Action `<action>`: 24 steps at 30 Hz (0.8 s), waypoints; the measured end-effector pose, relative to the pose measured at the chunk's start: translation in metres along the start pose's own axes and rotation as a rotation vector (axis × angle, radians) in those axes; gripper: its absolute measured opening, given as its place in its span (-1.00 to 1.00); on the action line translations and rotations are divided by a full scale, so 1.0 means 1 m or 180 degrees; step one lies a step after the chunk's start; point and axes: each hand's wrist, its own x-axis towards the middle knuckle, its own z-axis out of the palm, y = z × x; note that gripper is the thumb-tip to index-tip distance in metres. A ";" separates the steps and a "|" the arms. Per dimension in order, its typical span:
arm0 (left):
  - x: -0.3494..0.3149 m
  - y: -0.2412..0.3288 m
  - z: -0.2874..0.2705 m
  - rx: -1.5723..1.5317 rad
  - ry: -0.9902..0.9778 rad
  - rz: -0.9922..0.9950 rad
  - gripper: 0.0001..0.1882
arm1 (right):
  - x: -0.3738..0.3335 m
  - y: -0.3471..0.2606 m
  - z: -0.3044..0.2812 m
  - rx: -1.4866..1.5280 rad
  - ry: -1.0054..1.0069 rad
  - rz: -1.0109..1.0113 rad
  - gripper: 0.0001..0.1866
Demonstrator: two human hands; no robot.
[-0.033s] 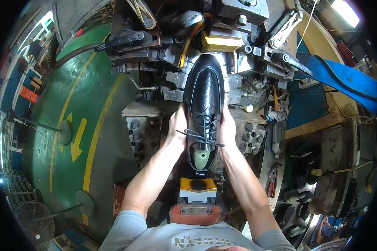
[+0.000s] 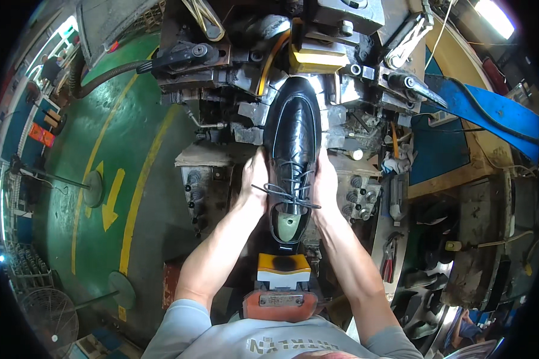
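Note:
A black lace-up leather shoe (image 2: 294, 128) lies lengthwise in the middle, its toe pointing away from me among the metal jaws of a machine (image 2: 251, 113). Inside its heel opening shows a pale green shoe last (image 2: 288, 227). Thin black laces (image 2: 290, 194) are tied in a bow over the tongue. My left hand (image 2: 256, 180) is closed against the shoe's left side, and my right hand (image 2: 325, 184) grips the right side. The fingertips of both hands are hidden beneath or behind the shoe. Just behind the heel sits a yellow pad (image 2: 283, 263) with a dark middle.
Above the toe is a yellow block (image 2: 318, 61) on the machine. Control panels with knobs (image 2: 357, 197) flank my hands. Red-handled pliers (image 2: 390, 260) lie at the right. A blue metal arm (image 2: 491, 113) reaches in from the right. Green floor (image 2: 117, 161) with yellow lines runs along the left.

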 end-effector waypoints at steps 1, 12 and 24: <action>0.003 -0.004 -0.003 0.0003 -0.0035 0.0170 -0.56 | 0.000 0.001 -0.001 -0.0099 0.0081 -0.0004 -0.66; 0.004 -0.002 -0.006 -0.0075 0.0155 -0.0097 -0.60 | -0.005 -0.006 -0.002 -0.0696 0.0192 -0.0208 -0.49; 0.029 -0.024 -0.098 0.2123 0.0946 0.2840 -0.67 | 0.037 0.023 -0.120 -0.2345 0.1297 -0.1552 -0.63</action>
